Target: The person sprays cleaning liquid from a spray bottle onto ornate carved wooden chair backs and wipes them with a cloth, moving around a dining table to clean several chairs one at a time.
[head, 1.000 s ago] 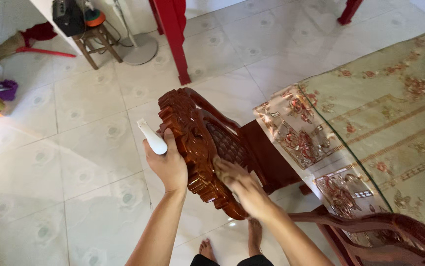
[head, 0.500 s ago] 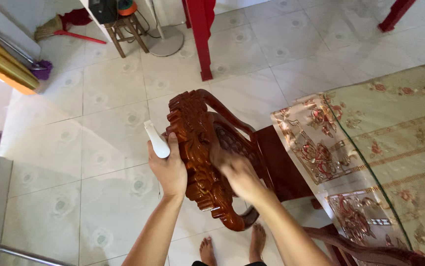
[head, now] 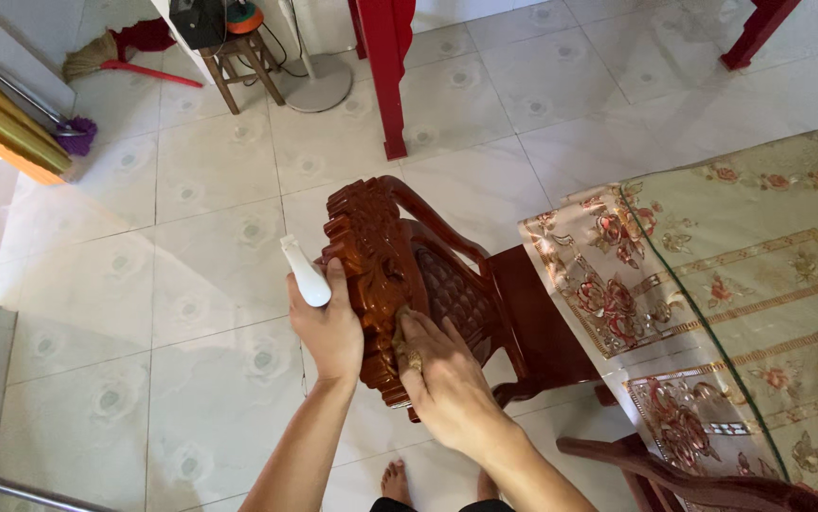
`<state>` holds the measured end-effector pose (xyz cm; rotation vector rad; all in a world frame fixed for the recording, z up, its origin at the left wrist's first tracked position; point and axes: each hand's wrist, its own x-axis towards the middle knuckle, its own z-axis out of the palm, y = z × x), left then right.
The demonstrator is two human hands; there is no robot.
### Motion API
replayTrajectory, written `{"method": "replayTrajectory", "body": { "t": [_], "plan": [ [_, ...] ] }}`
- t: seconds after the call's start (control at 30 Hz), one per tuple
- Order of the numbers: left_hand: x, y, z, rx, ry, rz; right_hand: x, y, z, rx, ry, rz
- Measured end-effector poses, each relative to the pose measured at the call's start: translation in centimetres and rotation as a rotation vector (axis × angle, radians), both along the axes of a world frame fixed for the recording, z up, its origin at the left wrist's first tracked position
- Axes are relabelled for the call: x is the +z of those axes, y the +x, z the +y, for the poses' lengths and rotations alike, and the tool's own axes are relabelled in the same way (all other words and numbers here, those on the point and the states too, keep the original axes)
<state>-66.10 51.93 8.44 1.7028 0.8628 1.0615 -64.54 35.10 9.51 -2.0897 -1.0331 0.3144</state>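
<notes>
Person stands over a carved dark-red wooden chair [head: 371, 275], head cam looking straight down. Left hand [head: 328, 327] is clenched round a white spray bottle [head: 304, 271], nozzle end poking up-left past the knuckles; the hand rests against the outer face of the chair's carved top rail. Right hand [head: 447, 384] presses a small brownish cloth [head: 403, 334] onto the carved backrest near its lower end, fingers bent down over the cloth, grasping it against the wood. Hands sit close, rail between them.

Chair stands on pale tiled floor [head: 200, 284], seat tucked toward the table [head: 769, 284] w/ floral cover under a glass sheet, at the right. Seat touches or goes under the table's left corner, can't tell which. Second chair's arm [head: 703, 474] shows at bottom right. Person's bare feet [head: 395, 479] on the tiles just below the chair.

Far side: red post [head: 385, 66] top centre, small wooden stool [head: 238, 62] top left w/ dark box on it, broom [head: 115, 62] by the wall, fan base [head: 319, 85] beside the stool.
</notes>
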Motion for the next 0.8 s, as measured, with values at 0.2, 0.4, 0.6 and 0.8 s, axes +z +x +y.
{"method": "replayTrajectory", "body": {
  "t": [0.2,0.4,0.6,0.8],
  "plan": [
    [-0.1,0.2,-0.1,-0.020,-0.016,-0.032,-1.4,-0.4,0.5,-0.047,-0.060,0.049],
    [0.1,0.3,-0.2,-0.035,-0.071,-0.013,-4.3,0.4,1.9,-0.253,0.204,0.516],
    [0.6,0.8,-0.7,-0.046,-0.088,-0.067,-4.3,-4.1,-1.0,-0.010,0.633,0.397],
    [1.2,0.7,-1.0,-0.053,-0.053,-0.091,-4.6,-4.4,-2.1,-0.133,0.377,0.336]
  ]
}}
